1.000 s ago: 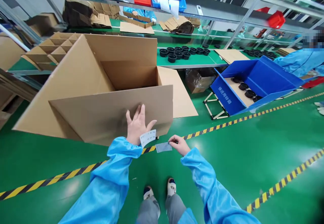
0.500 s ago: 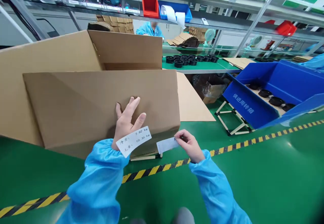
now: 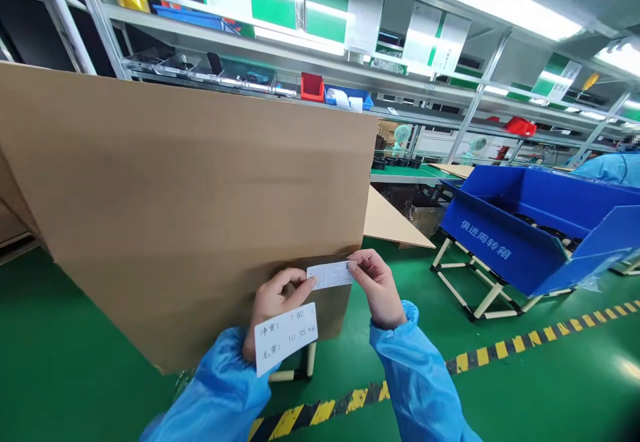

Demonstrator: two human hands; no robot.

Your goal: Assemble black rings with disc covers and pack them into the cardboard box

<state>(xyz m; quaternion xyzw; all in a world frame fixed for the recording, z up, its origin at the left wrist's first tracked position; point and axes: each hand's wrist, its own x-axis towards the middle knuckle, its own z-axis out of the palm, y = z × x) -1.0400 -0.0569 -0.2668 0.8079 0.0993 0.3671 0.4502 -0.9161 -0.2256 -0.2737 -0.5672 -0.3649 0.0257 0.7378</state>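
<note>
A large brown cardboard box (image 3: 190,202) stands in front of me on a low white frame, its near side filling the left of the view. Both hands hold a small white label (image 3: 330,274) against the box's lower right corner. My left hand (image 3: 274,302) pinches the label's left end, fingers curled. A second white label (image 3: 286,337) with printed weights is stuck on the back of that hand. My right hand (image 3: 376,283) pinches the label's right end.
A blue corrugated bin (image 3: 530,229) with black round parts sits on a white frame at the right. A green workbench (image 3: 405,174) and shelving with red and blue bins lie behind. A person in a blue coat (image 3: 613,165) is at far right. Yellow-black tape (image 3: 500,354) marks the green floor.
My view has dropped lower and closer to the box. My left hand left the box face and took the label's left end; both hands raised the label onto the box's lower corner.
</note>
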